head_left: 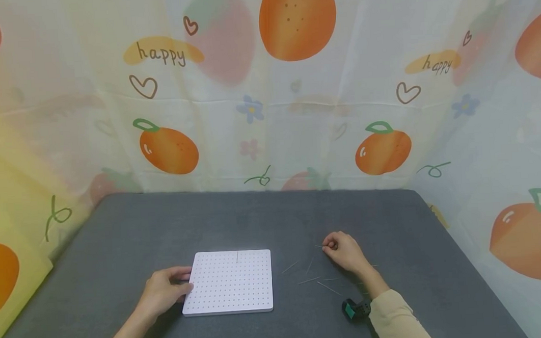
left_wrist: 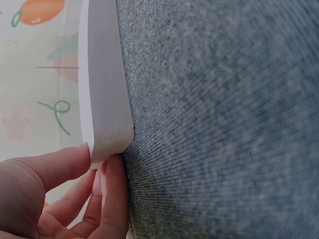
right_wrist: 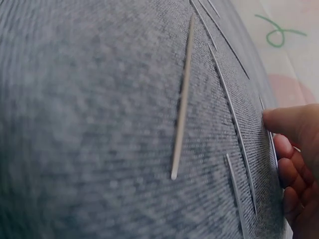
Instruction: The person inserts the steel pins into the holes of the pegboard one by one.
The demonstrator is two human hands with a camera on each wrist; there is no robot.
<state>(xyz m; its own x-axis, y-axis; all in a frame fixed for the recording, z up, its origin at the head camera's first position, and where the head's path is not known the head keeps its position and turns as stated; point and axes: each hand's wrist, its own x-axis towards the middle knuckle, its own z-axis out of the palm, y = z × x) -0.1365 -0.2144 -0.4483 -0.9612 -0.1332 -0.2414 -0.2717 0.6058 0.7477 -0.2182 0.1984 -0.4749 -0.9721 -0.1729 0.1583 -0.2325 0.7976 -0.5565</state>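
A white board (head_left: pixel 226 282) with a grid of small holes lies flat on the grey cloth. My left hand (head_left: pixel 162 292) grips its left edge; in the left wrist view the thumb (left_wrist: pixel 65 163) is at the upper edge, the other fingers against the side. One thin metal pin (head_left: pixel 237 257) stands upright near the board's far edge. To the right of the board, my right hand (head_left: pixel 346 252) pinches another thin pin (head_left: pixel 318 246) between thumb and fingers, low over the cloth. Several loose pins (right_wrist: pixel 232 114) lie on the cloth close to that hand.
Grey cloth (head_left: pixel 163 220) covers the table. A black band with a green part (head_left: pixel 355 310) sits at the right wrist. Behind the table hangs a curtain (head_left: pixel 296 132) printed with oranges.
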